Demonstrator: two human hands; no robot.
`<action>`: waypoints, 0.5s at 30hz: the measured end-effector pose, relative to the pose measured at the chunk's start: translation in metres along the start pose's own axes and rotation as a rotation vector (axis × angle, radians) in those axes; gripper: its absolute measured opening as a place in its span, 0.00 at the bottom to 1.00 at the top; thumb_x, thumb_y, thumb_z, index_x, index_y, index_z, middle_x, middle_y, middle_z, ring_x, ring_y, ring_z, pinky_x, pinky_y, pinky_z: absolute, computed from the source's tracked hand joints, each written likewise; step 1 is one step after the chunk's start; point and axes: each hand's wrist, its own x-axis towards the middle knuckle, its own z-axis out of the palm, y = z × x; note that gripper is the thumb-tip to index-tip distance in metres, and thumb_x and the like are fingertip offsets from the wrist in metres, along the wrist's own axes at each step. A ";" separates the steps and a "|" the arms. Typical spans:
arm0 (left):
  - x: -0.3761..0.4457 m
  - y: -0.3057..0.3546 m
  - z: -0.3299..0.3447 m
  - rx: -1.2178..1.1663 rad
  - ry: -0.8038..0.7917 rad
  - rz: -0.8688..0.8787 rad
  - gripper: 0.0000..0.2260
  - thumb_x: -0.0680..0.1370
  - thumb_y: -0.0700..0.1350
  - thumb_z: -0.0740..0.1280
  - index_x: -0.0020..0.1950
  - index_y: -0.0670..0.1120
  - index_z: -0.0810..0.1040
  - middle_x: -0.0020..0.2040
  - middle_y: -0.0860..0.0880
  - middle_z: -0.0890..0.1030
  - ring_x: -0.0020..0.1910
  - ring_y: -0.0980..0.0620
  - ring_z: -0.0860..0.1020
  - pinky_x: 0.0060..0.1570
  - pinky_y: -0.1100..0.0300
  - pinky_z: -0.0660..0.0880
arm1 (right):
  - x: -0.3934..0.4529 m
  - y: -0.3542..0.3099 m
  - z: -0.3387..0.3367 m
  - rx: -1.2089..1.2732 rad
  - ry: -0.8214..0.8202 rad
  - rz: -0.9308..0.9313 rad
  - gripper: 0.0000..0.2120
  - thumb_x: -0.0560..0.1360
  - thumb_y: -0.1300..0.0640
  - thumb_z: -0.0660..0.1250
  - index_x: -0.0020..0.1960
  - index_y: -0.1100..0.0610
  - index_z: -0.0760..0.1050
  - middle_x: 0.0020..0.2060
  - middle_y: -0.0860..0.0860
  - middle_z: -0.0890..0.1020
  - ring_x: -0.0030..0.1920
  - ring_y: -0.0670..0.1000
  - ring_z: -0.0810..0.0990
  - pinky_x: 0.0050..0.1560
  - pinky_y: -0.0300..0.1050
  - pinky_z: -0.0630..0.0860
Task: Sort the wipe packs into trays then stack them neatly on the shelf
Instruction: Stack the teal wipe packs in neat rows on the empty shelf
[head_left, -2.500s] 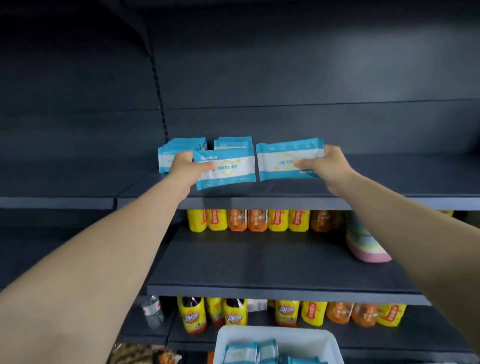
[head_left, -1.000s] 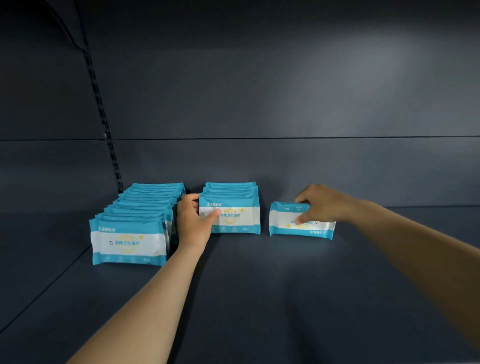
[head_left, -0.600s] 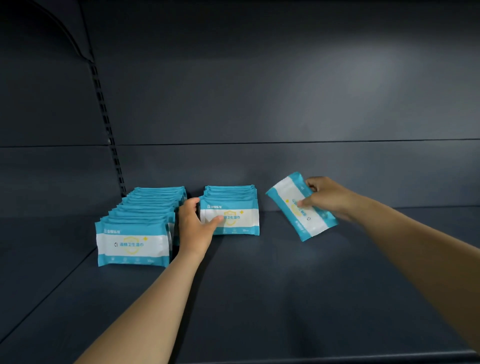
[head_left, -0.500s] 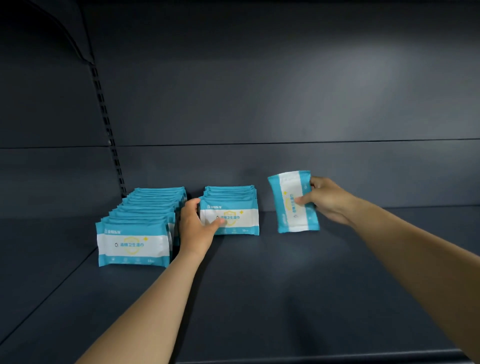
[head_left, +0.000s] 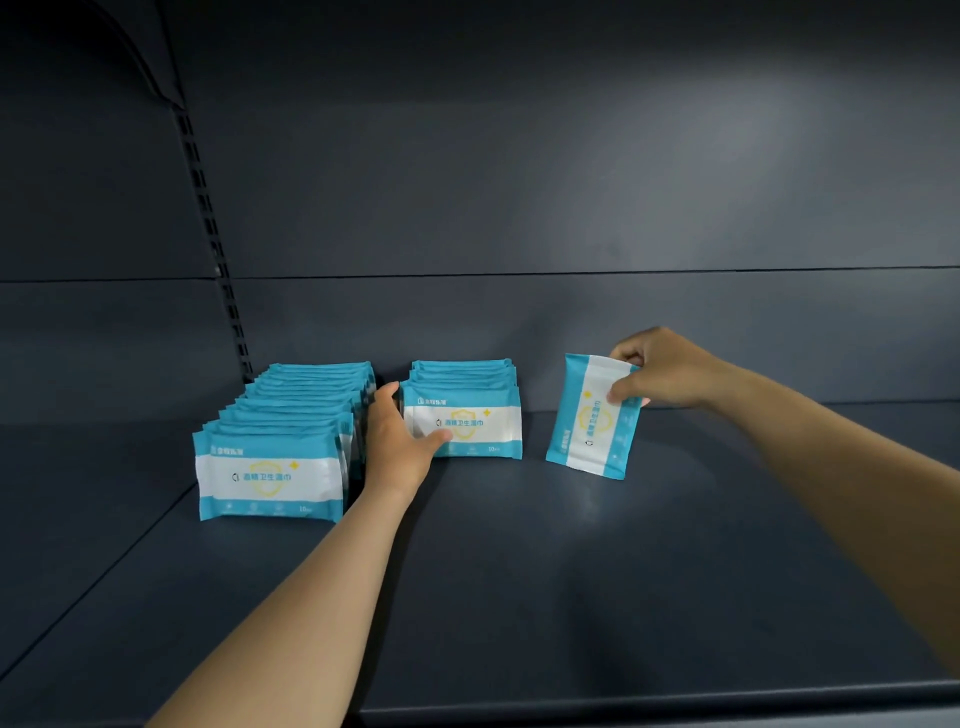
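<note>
- Standing on its short end on the dark shelf (head_left: 597, 571), a single wipe pack (head_left: 589, 418) is turned sideways, so that its printed text runs vertically and its top leans slightly to the right.
- The right hand (head_left: 662, 371) has a closed grip on this pack's upper right corner, with the thumb on the front face and the fingers curled round the top edge and behind.
- The pack's lower edge looks to be touching the shelf, though contact cannot be told for certain.
- The left hand (head_left: 397, 441) rests against the left end of the middle row of packs (head_left: 465, 410), its thumb lying across the front pack's face and its fingers reaching back along the row's side; the grip wraps loosely round the front pack's end.
- The middle row stands upright, front label facing the camera, and lies near the single pack but apart from it.
- The longer left row of packs (head_left: 283, 447) stands just beside the left hand, running from the shelf's front part back to the rear wall (head_left: 571, 208).
- A slotted upright rail (head_left: 213, 244) rises behind that left row.
</note>
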 end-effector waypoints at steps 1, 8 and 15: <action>-0.002 0.001 -0.001 -0.007 -0.002 0.007 0.38 0.67 0.40 0.77 0.72 0.45 0.61 0.69 0.46 0.68 0.69 0.48 0.67 0.69 0.51 0.65 | -0.001 0.000 0.000 0.038 0.009 -0.003 0.05 0.70 0.67 0.71 0.41 0.59 0.78 0.39 0.51 0.84 0.37 0.47 0.81 0.33 0.35 0.77; -0.011 0.014 -0.020 -0.057 0.006 0.090 0.33 0.71 0.46 0.74 0.72 0.48 0.63 0.70 0.51 0.66 0.69 0.54 0.65 0.63 0.62 0.63 | -0.016 0.007 0.041 0.572 0.123 0.059 0.09 0.72 0.70 0.69 0.49 0.60 0.78 0.42 0.52 0.84 0.40 0.47 0.82 0.36 0.34 0.79; -0.014 0.011 -0.025 -0.056 -0.108 0.062 0.35 0.70 0.45 0.76 0.72 0.49 0.62 0.71 0.53 0.65 0.70 0.55 0.64 0.63 0.64 0.61 | -0.012 0.000 0.124 0.849 0.234 0.101 0.09 0.71 0.69 0.71 0.48 0.60 0.77 0.46 0.54 0.84 0.45 0.51 0.84 0.49 0.43 0.81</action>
